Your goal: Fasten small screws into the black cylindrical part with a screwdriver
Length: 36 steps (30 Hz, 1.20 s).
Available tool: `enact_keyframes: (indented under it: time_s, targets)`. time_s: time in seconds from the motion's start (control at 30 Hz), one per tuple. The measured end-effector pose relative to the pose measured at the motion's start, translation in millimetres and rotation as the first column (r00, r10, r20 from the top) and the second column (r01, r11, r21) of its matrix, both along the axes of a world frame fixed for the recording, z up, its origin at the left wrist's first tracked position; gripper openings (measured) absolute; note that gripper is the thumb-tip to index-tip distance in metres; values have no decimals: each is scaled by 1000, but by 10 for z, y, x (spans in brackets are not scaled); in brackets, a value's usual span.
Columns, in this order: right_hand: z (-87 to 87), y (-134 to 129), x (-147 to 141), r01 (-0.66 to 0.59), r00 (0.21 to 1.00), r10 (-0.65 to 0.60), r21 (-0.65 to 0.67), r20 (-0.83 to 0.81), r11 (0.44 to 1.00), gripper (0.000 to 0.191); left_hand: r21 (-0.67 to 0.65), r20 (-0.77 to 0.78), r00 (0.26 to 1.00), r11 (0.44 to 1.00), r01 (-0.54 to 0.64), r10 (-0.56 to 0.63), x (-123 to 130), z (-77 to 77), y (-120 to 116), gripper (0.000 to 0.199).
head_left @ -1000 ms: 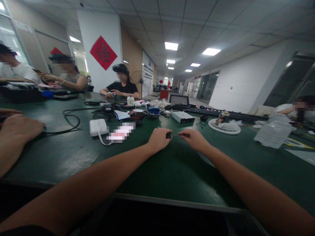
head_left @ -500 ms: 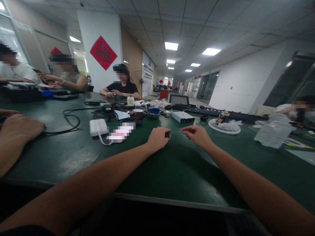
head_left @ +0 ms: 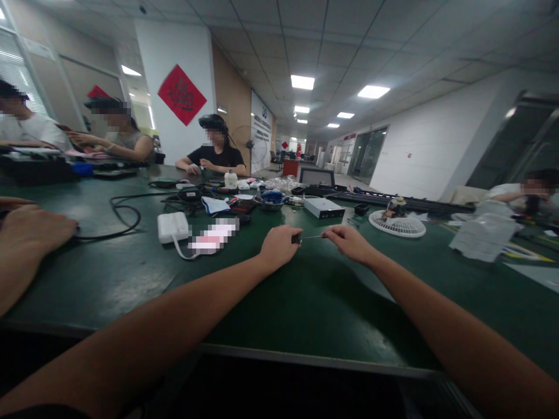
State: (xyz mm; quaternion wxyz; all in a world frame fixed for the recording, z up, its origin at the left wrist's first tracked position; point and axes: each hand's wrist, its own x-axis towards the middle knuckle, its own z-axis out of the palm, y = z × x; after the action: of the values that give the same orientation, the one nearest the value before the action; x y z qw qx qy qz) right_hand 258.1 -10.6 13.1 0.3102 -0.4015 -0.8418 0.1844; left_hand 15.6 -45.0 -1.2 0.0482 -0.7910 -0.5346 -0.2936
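My left hand (head_left: 279, 245) is closed around a small dark piece (head_left: 297, 238), held just above the green table. A thin metal rod (head_left: 311, 237) runs from that piece across to my right hand (head_left: 347, 242). The thumb and fingers of my right hand pinch the rod's far end. What the dark piece is, I cannot make out; most of it is hidden in my left hand. Behind my hands lies a grey metal box (head_left: 324, 208), apart from both.
A white charger (head_left: 173, 227) with a cable and a phone-like slab (head_left: 213, 235) lie left of my hands. A white fan grille (head_left: 397, 224) and clear plastic packaging (head_left: 484, 233) are to the right. Another person's hand (head_left: 37, 238) rests at far left. Cables and tools clutter the back.
My right hand has turned slightly, with its fingers a little lower at the rod. Both hands keep their hold. The view has shifted slightly.
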Motion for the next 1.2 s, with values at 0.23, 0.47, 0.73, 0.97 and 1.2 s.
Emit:
enact_keyframes:
  time_s: [0.23,0.47,0.73,0.97,1.2]
  targets:
    - [20,-25,-15,92,996,-93,67,8,994,32,-3,14,1000,1000,4,-4,20,10,-10,41]
    - [55,-27,20,64,998,-64,58,-4,996,32,7,-3,999,999,39,-39,21,6,-17,41]
    - [30,16,37,62,998,-63,61,1,996,32,-11,-20,999,999,35,-35,23,-10,-4,43]
    - [10,36,42,21,999,-22,-14,-48,1000,35,-31,-33,999,999,39,-40,19,3,-16,44]
    - [-3,39,25,-12,999,10,-32,-42,999,36,-18,-30,998,999,49,-50,26,9,-29,44]
